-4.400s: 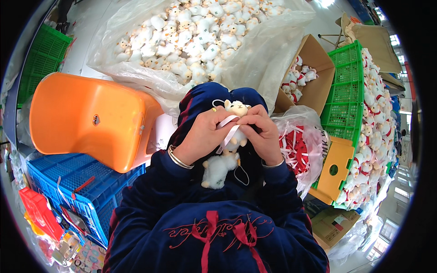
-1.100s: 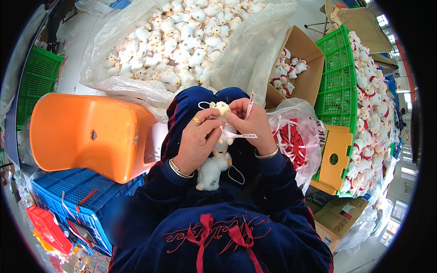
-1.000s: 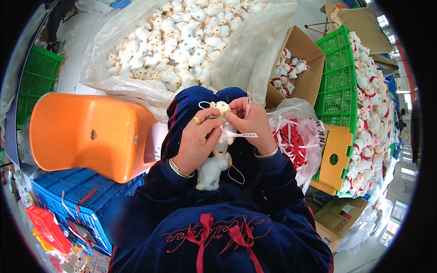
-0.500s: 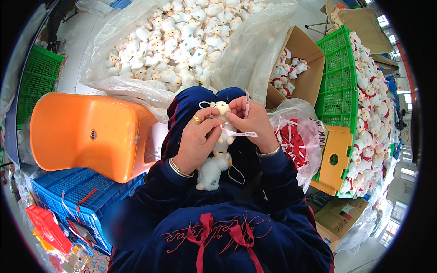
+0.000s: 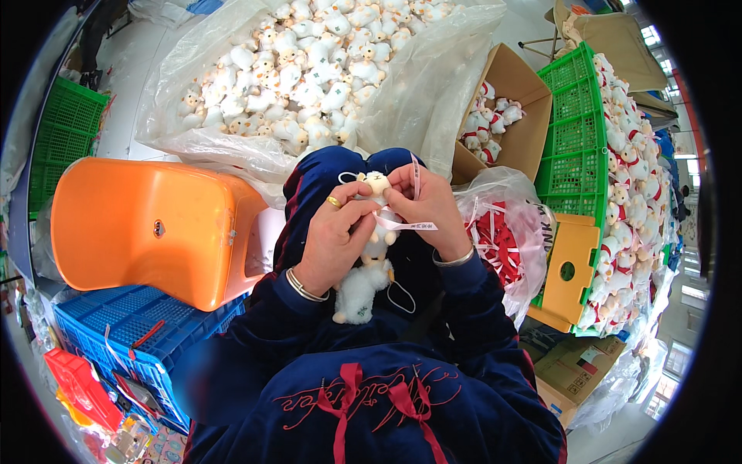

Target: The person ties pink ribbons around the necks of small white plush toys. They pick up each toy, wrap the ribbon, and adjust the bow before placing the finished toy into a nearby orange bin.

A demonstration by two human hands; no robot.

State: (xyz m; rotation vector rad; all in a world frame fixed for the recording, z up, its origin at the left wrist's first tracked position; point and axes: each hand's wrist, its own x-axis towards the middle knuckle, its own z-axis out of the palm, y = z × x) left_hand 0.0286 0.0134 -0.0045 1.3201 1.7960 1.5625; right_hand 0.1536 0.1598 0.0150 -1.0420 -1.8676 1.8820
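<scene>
the seated person's navy top [image 5: 371,379] fills the near middle, its chest stitched with red cursive lettering. far ahead, a big translucent sack [image 5: 425,100] lies heaped with white plush toys [image 5: 317,73]. to the left is an orange chair [image 5: 116,224] with a small round emblem [image 5: 159,229], and a blue crate [image 5: 93,313] sits nearer. on the right stands a green crate [image 5: 572,147]; left of it, an open cardboard box [image 5: 522,77] holds a few toys with red at the neck. a printed carton [image 5: 576,379] sits near right, its marks too small to make out. right of the lap is a clear bag [image 5: 498,182] — black capitals on its side — with red ribbons [image 5: 498,243] inside.

the left hand [image 5: 332,240] pinches the plush toy [image 5: 377,184] beside its head, thumb and forefinger close together. the right hand [image 5: 433,216] presses thumb and forefinger on a pale ribbon [image 5: 417,227] at the toy's neck — 1 end up, 1 pointing right with dark print. this toy is above the lap; a 2nd toy [image 5: 359,294] lies nearer, a small green mark on it.
</scene>
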